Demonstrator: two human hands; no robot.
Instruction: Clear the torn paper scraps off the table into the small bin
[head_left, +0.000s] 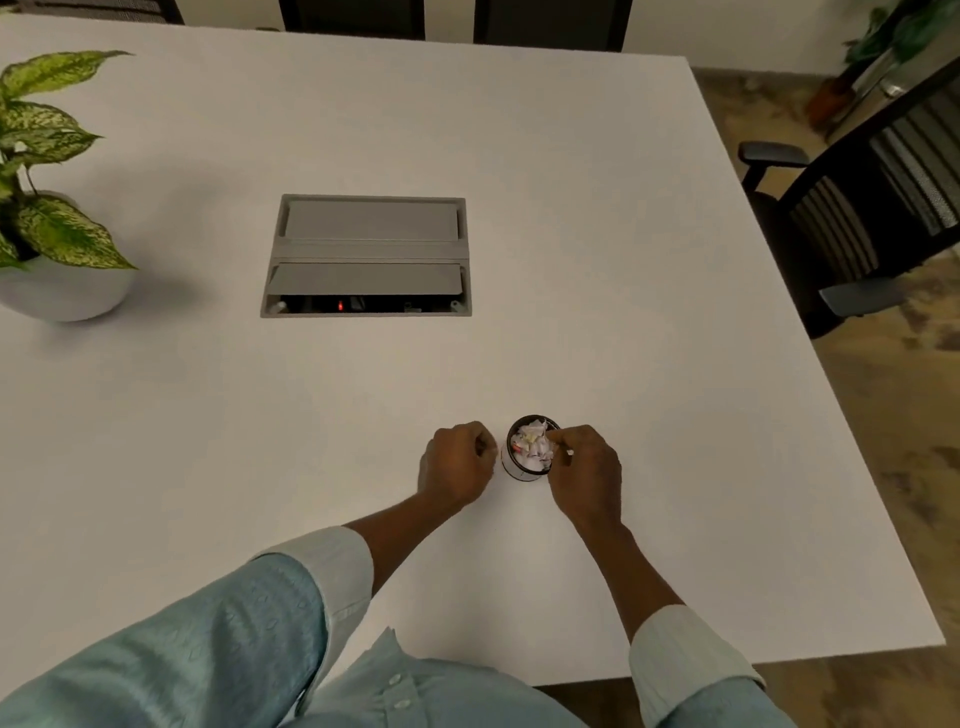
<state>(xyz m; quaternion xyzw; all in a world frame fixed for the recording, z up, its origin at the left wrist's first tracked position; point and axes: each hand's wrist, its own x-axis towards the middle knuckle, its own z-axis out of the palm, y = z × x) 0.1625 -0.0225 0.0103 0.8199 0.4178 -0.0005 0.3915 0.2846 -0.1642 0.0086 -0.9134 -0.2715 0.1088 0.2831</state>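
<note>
You have one small bin (521, 469); one left hand (458, 462), one right hand (586, 470) beside it; one hatch (368, 255), one plant (49, 223) beyond it.

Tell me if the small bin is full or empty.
Full: crumpled paper scraps fill the upright bin up to its rim.

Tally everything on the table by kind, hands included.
Small bin, stuffed with paper scraps: 1
Potted plant: 1
Cable hatch: 1
Hands: 2, left hand and right hand
Total: 5
</note>
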